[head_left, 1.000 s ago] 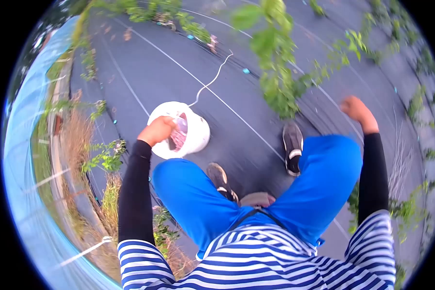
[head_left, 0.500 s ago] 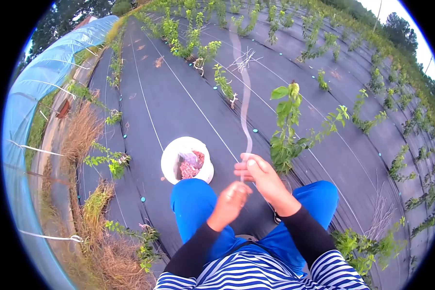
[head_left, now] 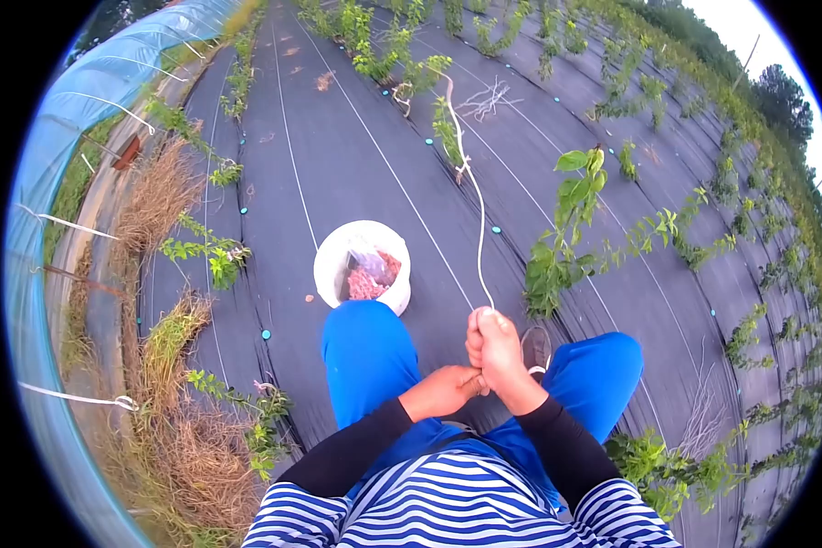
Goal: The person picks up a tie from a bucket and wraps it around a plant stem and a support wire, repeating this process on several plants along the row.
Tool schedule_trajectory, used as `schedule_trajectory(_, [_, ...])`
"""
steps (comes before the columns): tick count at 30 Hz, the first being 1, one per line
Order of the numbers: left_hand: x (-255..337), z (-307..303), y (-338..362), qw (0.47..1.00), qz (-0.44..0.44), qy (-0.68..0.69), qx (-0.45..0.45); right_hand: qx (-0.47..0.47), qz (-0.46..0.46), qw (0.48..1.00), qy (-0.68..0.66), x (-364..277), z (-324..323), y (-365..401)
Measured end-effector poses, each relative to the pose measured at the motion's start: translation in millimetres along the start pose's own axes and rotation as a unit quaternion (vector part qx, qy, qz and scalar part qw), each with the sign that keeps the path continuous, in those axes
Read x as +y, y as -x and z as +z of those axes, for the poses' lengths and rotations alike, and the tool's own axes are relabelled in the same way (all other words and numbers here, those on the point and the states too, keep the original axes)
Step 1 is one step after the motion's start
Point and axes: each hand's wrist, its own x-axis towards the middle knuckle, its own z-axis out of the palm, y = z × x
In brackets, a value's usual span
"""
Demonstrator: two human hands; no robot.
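Note:
A long, thin whitish twig [head_left: 479, 212], slightly wavy, rises away from me out of the top of my right hand [head_left: 495, 349]. That hand is closed in a fist around its lower part. Just below, my left hand [head_left: 446, 391] is pinched shut against the underside of the right, at the twig's lower end, which the fingers mostly hide. Ahead of my left knee stands a white bucket [head_left: 327, 265] holding a clear plastic bag [head_left: 367, 258] and pinkish small pieces [head_left: 365, 285].
Black ground cloth [head_left: 292, 347] lies between rows of plants. A leafy plant [head_left: 566, 219] grows to the right ahead. Bare pale twigs [head_left: 489, 100] lie farther off, with more twigs [head_left: 701, 416] at right. Dry grass [head_left: 155, 205] and a blue plastic tunnel [head_left: 55, 210] line the left.
My right hand has closed from open, spread fingers into a fist around the twig. Both hands have come together, lower and nearer my body, and the blurred twig now shows sharply.

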Motion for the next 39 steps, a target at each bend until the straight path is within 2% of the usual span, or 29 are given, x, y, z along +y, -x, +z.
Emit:
schedule_trajectory(3, [-7, -8, 3, 0.999, 0.019, 0.033, 0.030, 0.012, -0.026, 0.999, 0.045, 11, 4, -1])
schedule_trajectory(5, [-7, -31, 0, 0.986, 0.072, 0.024, 0.145, 0.015, -0.029, 0.997, 0.071, 19, 3, -1])
schedule_trajectory(7, [-7, -68, -5, 0.967, 0.022, 0.106, 0.232, 0.002, -0.101, 0.984, 0.150, 27, -6, 1])
schedule_trajectory(9, [19, -106, -8, 0.921, 0.041, 0.211, 0.324, 0.010, -0.106, 0.976, 0.191, 29, -9, 6])
schedule_trajectory(11, [40, -149, -2, 0.886, 0.082, 0.258, 0.376, 0.026, -0.125, 0.955, 0.269, 37, -15, 8])
schedule_trajectory(13, [50, -181, -1, 0.862, 0.114, 0.191, 0.455, 0.013, -0.108, 0.947, 0.303, 40, -21, 13])
schedule_trajectory(15, [55, -208, 5, 0.842, 0.115, 0.235, 0.472, 0.012, -0.163, 0.895, 0.416, 43, -23, 18])
schedule_trajectory(17, [55, -226, 15, 0.840, 0.109, 0.242, 0.474, 0.005, -0.159, 0.885, 0.437, 37, -18, 28])
schedule_trajectory(19, [57, -235, 26, 0.827, 0.111, 0.276, 0.476, 0.018, -0.201, 0.840, 0.504, 31, -12, 38])
schedule_trajectory(21, [54, -239, 39, 0.823, 0.107, 0.279, 0.482, 0.019, -0.186, 0.827, 0.530, 24, -6, 45])
schedule_trajectory(23, [47, -245, 48, 0.830, 0.093, 0.278, 0.475, 0.020, -0.194, 0.789, 0.583, 18, -2, 50])
schedule_trajectory(25, [45, -247, 56, 0.823, 0.086, 0.298, 0.475, 0.014, -0.193, 0.785, 0.588, 8, 5, 62])
schedule_trajectory(27, [40, -250, 66, 0.786, 0.131, 0.402, 0.451, 0.008, -0.208, 0.748, 0.630, 1, 11, 67])
schedule_trajectory(29, [36, -249, 73, 0.749, 0.180, 0.449, 0.453, -0.008, -0.185, 0.760, 0.623, -7, 16, 74])
schedule_trajectory(31, [32, -255, 82, 0.697, 0.215, 0.508, 0.459, -0.014, -0.297, 0.748, 0.593, -10, 10, 73])
schedule_trajectory(33, [30, -258, 92, 0.690, 0.232, 0.522, 0.445, 0.012, -0.310, 0.701, 0.642, -18, 3, 74])
schedule_trajectory(35, [27, -255, 104, 0.684, 0.245, 0.538, 0.427, 0.020, -0.307, 0.732, 0.608, -31, 0, 78])
schedule_trajectory(37, [26, -259, 108, 0.680, 0.229, 0.549, 0.428, 0.006, -0.344, 0.739, 0.579, -45, -3, 78])
schedule_trajectory(39, [21, -260, 112, 0.676, 0.249, 0.562, 0.406, -0.031, -0.320, 0.754, 0.573, -59, -10, 75])
